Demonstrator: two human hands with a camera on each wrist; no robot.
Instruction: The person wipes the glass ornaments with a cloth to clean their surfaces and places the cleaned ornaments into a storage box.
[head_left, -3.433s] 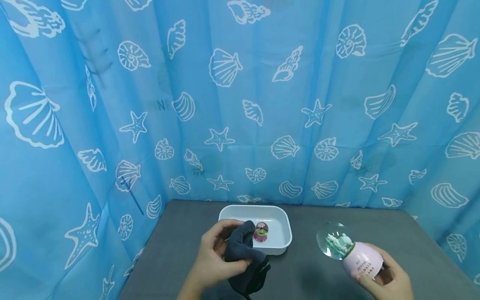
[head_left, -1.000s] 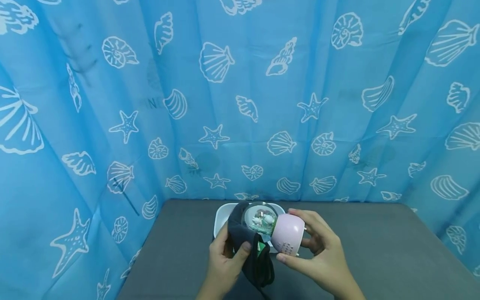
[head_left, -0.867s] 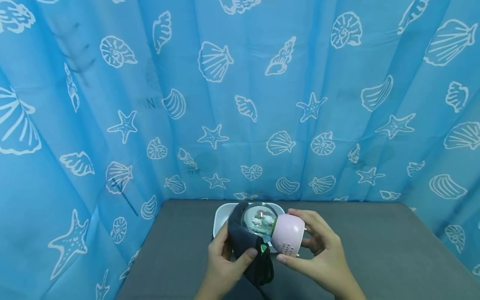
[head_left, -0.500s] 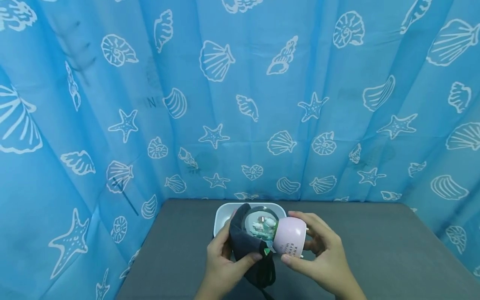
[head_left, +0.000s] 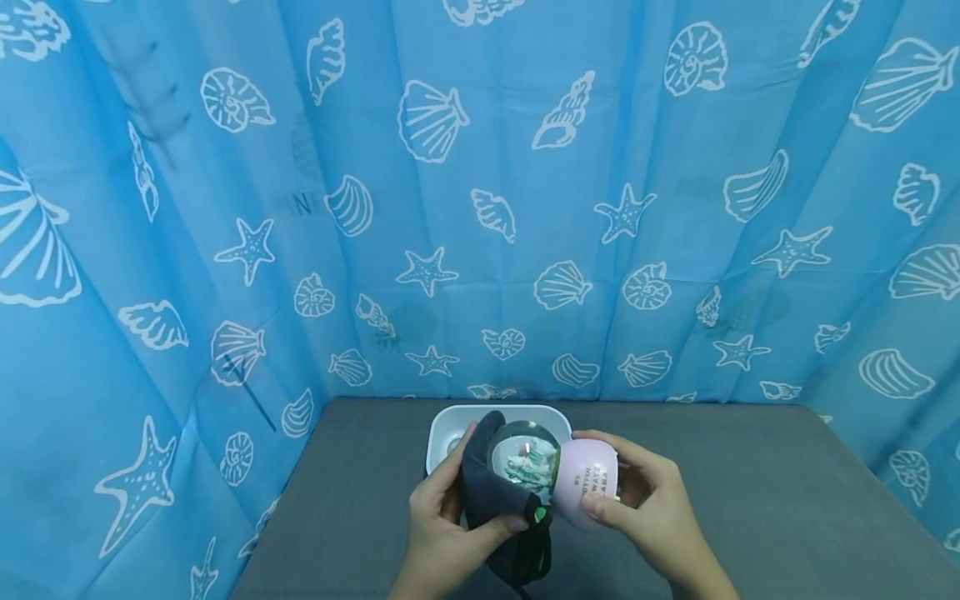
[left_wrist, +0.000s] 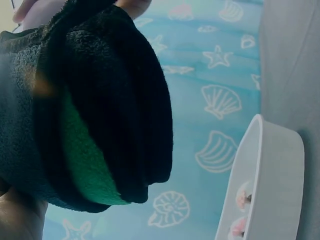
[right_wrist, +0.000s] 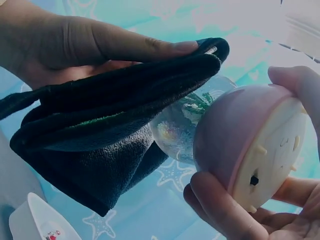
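Note:
In my right hand (head_left: 648, 500) is a snow globe (head_left: 588, 483), gripped by its pink lettered base and tilted on its side. Its clear dome, with green and white figures inside, points left. A dark grey cloth (head_left: 491, 483) is held in my left hand (head_left: 450, 517), bunched around the dome's left side and touching it. The right wrist view shows the cloth (right_wrist: 100, 175) folded over, and the globe's cream underside (right_wrist: 272, 155) with small feet. A green patch (left_wrist: 85, 150) of the cloth shows in the left wrist view.
Behind the hands a white tray (head_left: 450, 417) stands on the grey table (head_left: 360, 483). Small globes with pink figures (left_wrist: 243, 197) sit inside it, mostly hidden from the head view. A blue shell-print curtain (head_left: 525, 208) surrounds the table at the back and sides.
Earlier the globe was off to the right, apart from the cloth. It has come left against the cloth. Over the last second the base has turned in the right hand, bringing its lettering round.

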